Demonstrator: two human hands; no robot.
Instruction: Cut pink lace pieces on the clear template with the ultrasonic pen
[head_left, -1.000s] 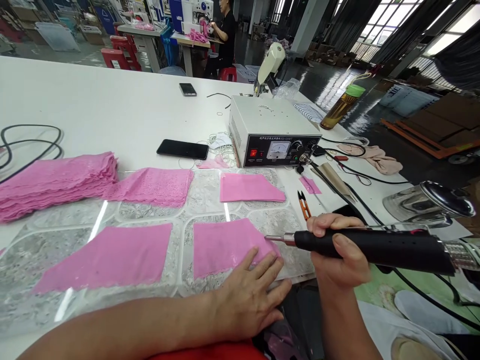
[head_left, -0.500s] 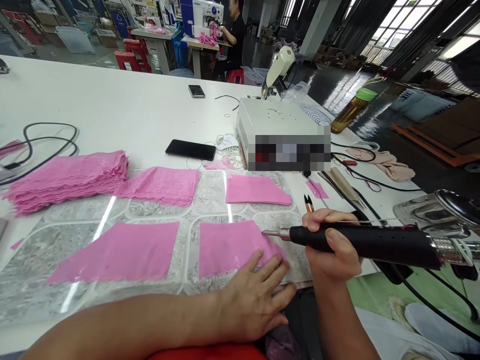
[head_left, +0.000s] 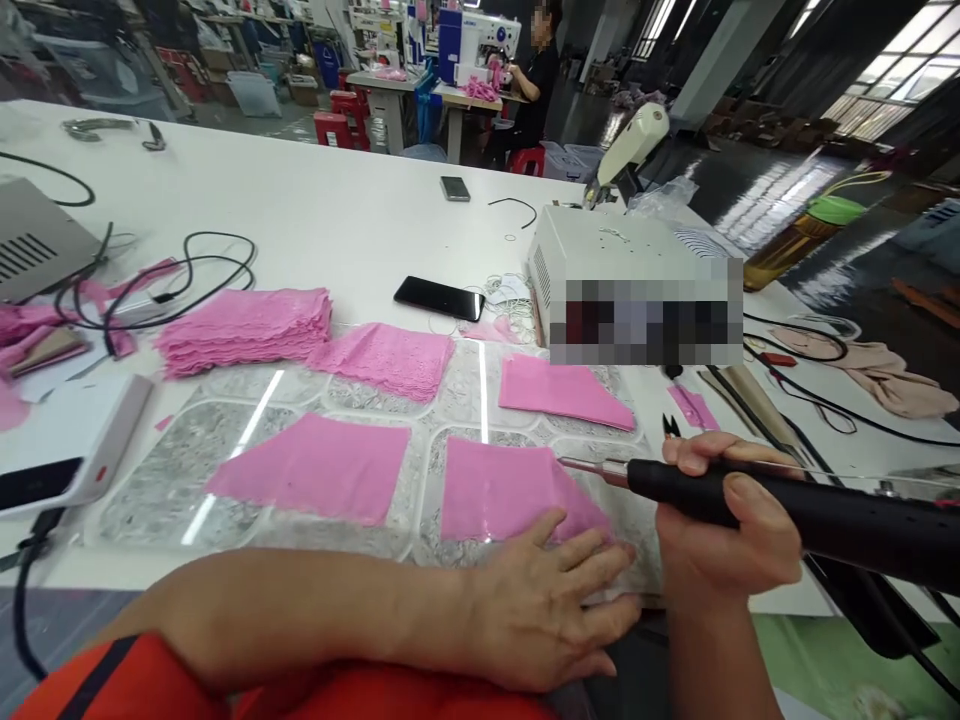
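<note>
My left hand [head_left: 559,600] lies flat with fingers spread on the near edge of a pink fabric piece [head_left: 502,490] on the marbled mat [head_left: 187,470]. My right hand [head_left: 724,535] is wrapped round a black handheld welding tool [head_left: 810,515]. Its metal tip [head_left: 589,466] rests at the right edge of that same pink piece. Another pink piece [head_left: 319,468] lies to the left, and a third [head_left: 562,392] lies behind.
A stack of pink lace pieces [head_left: 247,325] and a smaller pile [head_left: 386,358] sit behind the mat. A white control box [head_left: 622,265], a black phone [head_left: 439,297], small snips [head_left: 670,427], cables [head_left: 180,275] and a bottle [head_left: 802,225] are on the table. A person sews at the back.
My head has turned left, so everything has shifted right in view. The tool tip stays at the fabric's right edge and my left hand remains flat on it.
</note>
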